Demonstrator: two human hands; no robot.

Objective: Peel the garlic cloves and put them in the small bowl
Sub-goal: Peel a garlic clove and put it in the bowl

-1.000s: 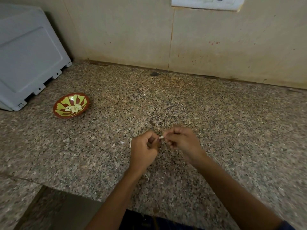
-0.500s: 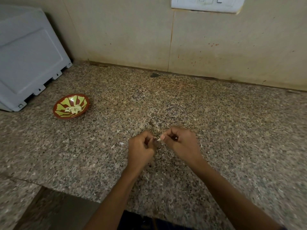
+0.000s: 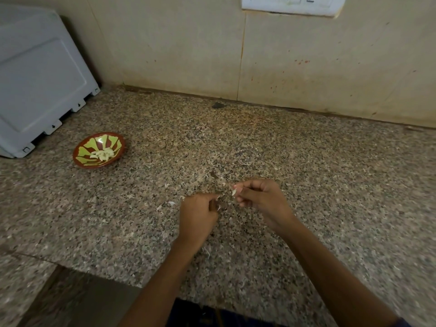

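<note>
Working over granite countertop (image 3: 306, 185): two hands. Left hand (image 3: 197, 215), fingers curled; contents cannot be told. Right hand (image 3: 259, 197) pinching one garlic clove (image 3: 234, 191). Several skin flakes (image 3: 171, 203) beside. Farther left, one small bowl (image 3: 81, 159) holding peeled cloves (image 3: 103, 154); grey appliance (image 3: 40, 79) behind

A speckled granite surface (image 3: 306, 185) meets a stained beige tiled wall (image 3: 177, 48); a white switch plate (image 3: 292, 5) is mounted above.
</note>
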